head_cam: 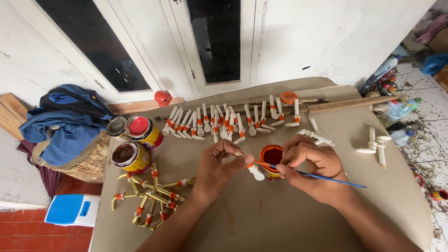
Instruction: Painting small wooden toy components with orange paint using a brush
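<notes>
My left hand [219,170] pinches a small white L-shaped wooden piece [254,171] with an orange band. My right hand [312,170] holds a thin blue-handled paintbrush [326,178] whose tip touches that piece. Right behind the piece stands a small open pot of orange paint [272,156], between both hands. Everything rests on a brown cardboard sheet [261,219].
A long row of white pieces with orange bands [224,122] lies at the back. Unpainted white pieces [375,145] lie right. Yellow pieces with orange bands [151,198] are piled left, near three paint tins [135,140]. Blue bag [70,119] far left; wooden stick [350,103] back right.
</notes>
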